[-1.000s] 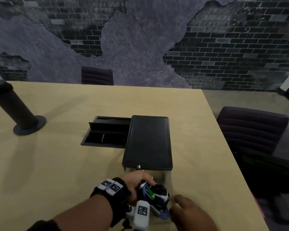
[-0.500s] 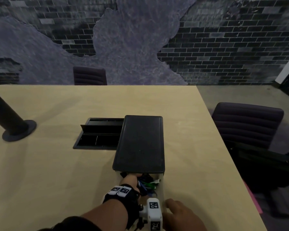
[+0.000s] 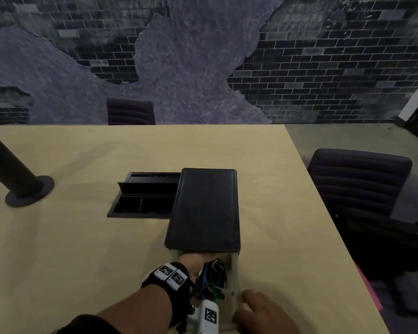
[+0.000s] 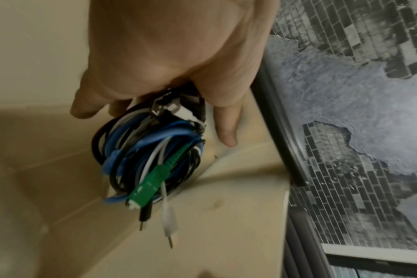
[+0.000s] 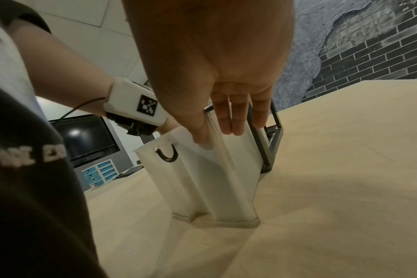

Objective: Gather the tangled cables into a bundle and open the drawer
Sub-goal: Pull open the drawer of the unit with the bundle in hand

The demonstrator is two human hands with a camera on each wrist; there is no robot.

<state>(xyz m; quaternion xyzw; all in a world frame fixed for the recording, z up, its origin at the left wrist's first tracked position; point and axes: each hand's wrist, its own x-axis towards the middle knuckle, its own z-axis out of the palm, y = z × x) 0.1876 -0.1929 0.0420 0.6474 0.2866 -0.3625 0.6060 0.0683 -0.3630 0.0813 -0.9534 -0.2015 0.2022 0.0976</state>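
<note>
from the head view the left hand (image 3: 193, 262) is reaching into the pulled-out drawer (image 3: 234, 280) with the cable bundle (image 3: 212, 278), in the left wrist view its fingers (image 4: 83, 107) are curling round the coiled cables (image 4: 145, 156), and in the right wrist view the right hand (image 5: 226, 90) is resting straight fingers (image 5: 236, 120) on the drawer's side
</note>
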